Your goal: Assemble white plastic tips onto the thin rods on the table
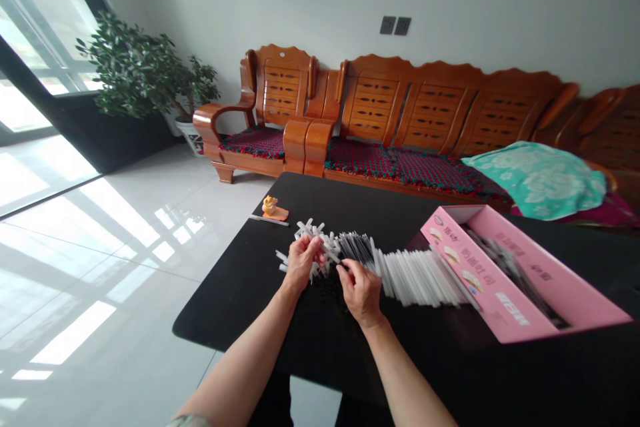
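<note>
A row of white sleeves with black tips (400,270) lies spread across the black table (240,293). At its left end sits a small heap of short white pieces (313,230). My left hand (303,260) is closed on some of those white pieces. My right hand (361,290) is just to the right, its fingers pinched on a thin black stick at the near end of the row. What lies under the palms is hidden.
An open pink box (520,277) holding dark sticks lies at the right of the table. A small orange figure (271,207) and a thin pen-like stick (270,219) sit at the far left corner. Wooden sofas (400,107), a teal cloth (540,177) and a potted plant (145,70) stand behind.
</note>
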A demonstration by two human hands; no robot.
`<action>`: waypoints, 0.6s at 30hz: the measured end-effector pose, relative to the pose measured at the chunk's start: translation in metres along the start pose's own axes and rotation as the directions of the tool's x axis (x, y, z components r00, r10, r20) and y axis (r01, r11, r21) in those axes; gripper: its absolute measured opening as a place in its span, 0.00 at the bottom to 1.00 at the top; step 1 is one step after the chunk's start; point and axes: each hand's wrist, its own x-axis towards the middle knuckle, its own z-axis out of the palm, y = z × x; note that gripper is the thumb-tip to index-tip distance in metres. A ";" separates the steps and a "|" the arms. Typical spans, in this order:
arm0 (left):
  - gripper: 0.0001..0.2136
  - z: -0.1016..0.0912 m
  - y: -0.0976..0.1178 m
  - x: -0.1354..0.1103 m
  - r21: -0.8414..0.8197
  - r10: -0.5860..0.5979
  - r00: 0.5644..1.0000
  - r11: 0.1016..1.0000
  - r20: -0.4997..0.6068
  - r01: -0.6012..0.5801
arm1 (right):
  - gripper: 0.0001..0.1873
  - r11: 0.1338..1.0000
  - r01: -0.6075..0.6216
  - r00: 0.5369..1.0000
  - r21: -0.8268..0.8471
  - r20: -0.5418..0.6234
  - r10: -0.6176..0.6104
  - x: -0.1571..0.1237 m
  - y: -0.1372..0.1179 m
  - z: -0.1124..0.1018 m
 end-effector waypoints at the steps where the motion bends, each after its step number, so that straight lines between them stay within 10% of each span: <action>1: 0.15 0.000 0.000 0.000 0.000 0.001 1.000 1.000 -0.001 -0.001 | 0.09 1.000 0.011 1.000 -0.003 0.000 -0.011 0.000 0.000 0.000; 18: 0.15 0.000 -0.001 0.000 0.011 -0.003 1.000 1.000 -0.001 0.003 | 0.11 0.999 -0.038 0.999 -0.007 0.017 0.038 -0.001 0.002 0.002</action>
